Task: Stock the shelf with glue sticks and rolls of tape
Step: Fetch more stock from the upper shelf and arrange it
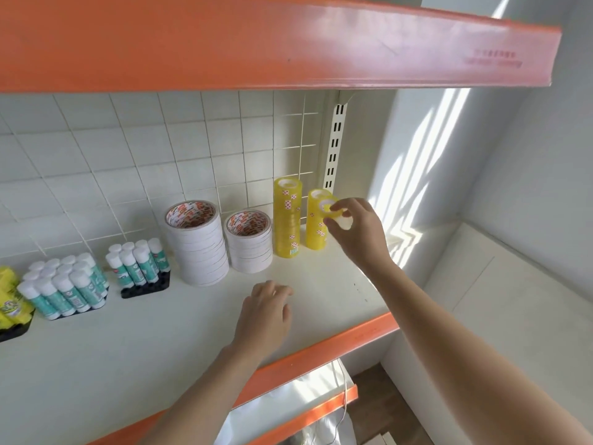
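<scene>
White shelf (pixel 321 284), right of centre: I am pinching a yellow tape roll (pixel 330 209) in my right hand (pixel 356 232) atop the shorter stack (pixel 316 231); off-centre, it risks toppling. Left hand (pixel 266 313) is hovering, relaxed, empty.

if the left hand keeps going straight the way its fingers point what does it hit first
Probably the shorter white tape stack: the left hand points up and back across bare shelf toward it, though depth is unclear.

White shelf (pixel 321 284) w/ tape stacks (pixel 199 245), glue sticks (pixel 64 287)
</scene>
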`<state>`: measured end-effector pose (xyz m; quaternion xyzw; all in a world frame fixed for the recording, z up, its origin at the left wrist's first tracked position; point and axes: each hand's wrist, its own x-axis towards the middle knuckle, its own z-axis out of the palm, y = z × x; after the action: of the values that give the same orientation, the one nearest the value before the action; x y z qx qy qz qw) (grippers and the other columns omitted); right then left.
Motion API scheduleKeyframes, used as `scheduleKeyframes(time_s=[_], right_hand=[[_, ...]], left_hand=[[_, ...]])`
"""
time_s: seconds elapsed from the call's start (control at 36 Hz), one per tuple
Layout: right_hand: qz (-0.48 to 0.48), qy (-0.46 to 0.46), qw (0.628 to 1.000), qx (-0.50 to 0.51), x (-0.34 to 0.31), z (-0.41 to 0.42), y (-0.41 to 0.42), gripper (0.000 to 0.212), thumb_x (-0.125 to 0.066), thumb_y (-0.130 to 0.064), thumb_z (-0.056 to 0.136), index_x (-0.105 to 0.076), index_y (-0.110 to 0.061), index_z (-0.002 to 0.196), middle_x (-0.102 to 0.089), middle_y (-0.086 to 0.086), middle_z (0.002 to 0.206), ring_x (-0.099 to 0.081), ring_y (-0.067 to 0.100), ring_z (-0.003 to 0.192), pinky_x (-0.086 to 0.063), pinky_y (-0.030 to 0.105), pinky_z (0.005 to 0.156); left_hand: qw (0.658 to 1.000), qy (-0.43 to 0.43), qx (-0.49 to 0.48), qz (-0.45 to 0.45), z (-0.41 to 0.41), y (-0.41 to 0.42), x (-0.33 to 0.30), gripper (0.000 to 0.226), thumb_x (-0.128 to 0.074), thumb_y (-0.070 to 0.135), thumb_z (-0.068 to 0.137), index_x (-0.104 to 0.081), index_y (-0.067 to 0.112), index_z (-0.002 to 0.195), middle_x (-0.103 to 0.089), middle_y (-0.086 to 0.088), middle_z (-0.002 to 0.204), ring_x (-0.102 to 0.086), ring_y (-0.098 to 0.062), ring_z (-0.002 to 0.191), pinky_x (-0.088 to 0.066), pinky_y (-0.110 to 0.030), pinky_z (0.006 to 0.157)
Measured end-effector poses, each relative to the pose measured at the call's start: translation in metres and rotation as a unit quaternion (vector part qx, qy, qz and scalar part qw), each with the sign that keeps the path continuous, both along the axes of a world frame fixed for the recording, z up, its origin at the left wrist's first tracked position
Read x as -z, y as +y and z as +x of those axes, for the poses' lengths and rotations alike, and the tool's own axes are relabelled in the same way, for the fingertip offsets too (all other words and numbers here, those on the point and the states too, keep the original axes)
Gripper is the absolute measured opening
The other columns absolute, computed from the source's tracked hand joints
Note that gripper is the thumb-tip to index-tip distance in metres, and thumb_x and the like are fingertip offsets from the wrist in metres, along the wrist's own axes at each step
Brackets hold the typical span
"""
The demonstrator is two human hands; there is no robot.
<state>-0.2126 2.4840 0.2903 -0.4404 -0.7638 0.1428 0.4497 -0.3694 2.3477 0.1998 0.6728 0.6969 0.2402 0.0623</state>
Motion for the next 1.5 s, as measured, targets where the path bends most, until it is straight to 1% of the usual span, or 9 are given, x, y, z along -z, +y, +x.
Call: scheduleKeyframes(time_s=[0.08,0.19,0.25,0.44,0.58,0.83,0.94,1.22,1.5], right_hand=[[-0.005,-0.011,1.0,0.014,-0.007,-0.006,0.017,0.02,-0.073,-0.024,0.084,-0.064,-0.019,0.101,-0.059,-0.001,0.11,-0.058,0.014,0.093,-0.046,0.03,0.073],[-0.001,-0.038,0.999,0.023,-0.01,-0.013,0.036,0.02,-0.07,-0.026,0.085,-0.063,-0.02,0.102,-0.059,-0.002,0.112,-0.059,0.02,0.093,-0.05,0.036,0.075],[-0.009,-0.047,0.998,0.029,-0.011,-0.015,0.042,0.02,-0.068,-0.027,0.086,-0.062,-0.02,0.104,-0.058,-0.003,0.114,-0.059,0.02,0.094,-0.05,0.036,0.075],[-0.057,-0.051,0.997,0.023,-0.008,-0.021,0.054,0.019,-0.067,-0.029,0.088,-0.062,-0.022,0.104,-0.057,-0.003,0.115,-0.058,0.015,0.089,-0.047,0.031,0.073],[-0.072,-0.069,0.995,0.021,-0.007,-0.026,0.057,0.021,-0.066,-0.028,0.088,-0.063,-0.019,0.107,-0.058,0.0,0.116,-0.058,0.019,0.092,-0.047,0.031,0.073],[-0.087,-0.07,0.994,0.019,-0.009,-0.029,0.063,0.022,-0.064,-0.028,0.089,-0.062,-0.019,0.109,-0.059,0.005,0.106,-0.058,0.021,0.093,-0.043,0.029,0.071],[-0.092,-0.07,0.993,0.016,-0.009,-0.028,0.064,0.021,-0.065,-0.028,0.088,-0.062,-0.019,0.107,-0.061,0.007,0.104,-0.057,0.022,0.094,-0.047,0.032,0.075],[-0.101,-0.058,0.993,0.016,-0.01,-0.027,0.066,0.022,-0.068,-0.03,0.084,-0.062,-0.021,0.104,-0.061,0.004,0.104,-0.058,0.019,0.091,-0.044,0.029,0.073],[-0.097,-0.067,0.993,0.018,-0.01,-0.028,0.063,0.024,-0.068,-0.029,0.085,-0.062,-0.02,0.106,-0.059,0.004,0.105,-0.059,0.019,0.09,-0.043,0.028,0.071]], left_hand=[[1.0,0.016,-0.009,0.008,0.002,0.001,0.008,0.025,-0.053,0.015,0.09,-0.063,0.018,0.113,-0.058,-0.002,0.112,-0.05,-0.027,0.11,-0.043,-0.04,0.087],[0.998,0.04,-0.022,0.044,0.005,0.0,0.017,0.015,-0.064,0.013,0.078,-0.065,0.02,0.091,-0.06,0.003,0.095,-0.059,-0.025,0.093,-0.048,-0.039,0.075],[0.996,0.042,-0.028,0.071,0.005,0.0,0.022,0.021,-0.073,0.011,0.07,-0.065,0.022,0.086,-0.061,0.005,0.091,-0.061,-0.022,0.087,-0.05,-0.038,0.071],[0.994,0.036,-0.029,0.096,0.006,0.0,0.024,0.028,-0.078,0.011,0.066,-0.066,0.024,0.088,-0.062,0.008,0.092,-0.062,-0.018,0.087,-0.051,-0.036,0.073],[0.993,0.033,-0.034,0.108,0.005,0.001,0.026,0.029,-0.079,0.012,0.064,-0.066,0.025,0.086,-0.062,0.008,0.091,-0.062,-0.018,0.086,-0.051,-0.035,0.072],[0.992,0.037,-0.036,0.116,0.003,0.003,0.029,0.028,-0.079,0.013,0.064,-0.067,0.025,0.086,-0.062,0.008,0.09,-0.062,-0.018,0.086,-0.051,-0.035,0.072],[0.992,0.037,-0.037,0.117,0.003,0.003,0.03,0.027,-0.078,0.013,0.066,-0.067,0.025,0.088,-0.062,0.008,0.091,-0.061,-0.017,0.087,-0.05,-0.035,0.074],[0.992,0.035,-0.035,0.116,0.002,0.004,0.029,0.029,-0.08,0.014,0.062,-0.067,0.026,0.086,-0.061,0.009,0.089,-0.061,-0.017,0.085,-0.05,-0.034,0.071],[0.995,0.025,-0.033,0.092,0.003,0.003,0.027,0.026,-0.077,0.014,0.066,-0.066,0.026,0.086,-0.06,0.009,0.09,-0.059,-0.017,0.086,-0.048,-0.034,0.072]])
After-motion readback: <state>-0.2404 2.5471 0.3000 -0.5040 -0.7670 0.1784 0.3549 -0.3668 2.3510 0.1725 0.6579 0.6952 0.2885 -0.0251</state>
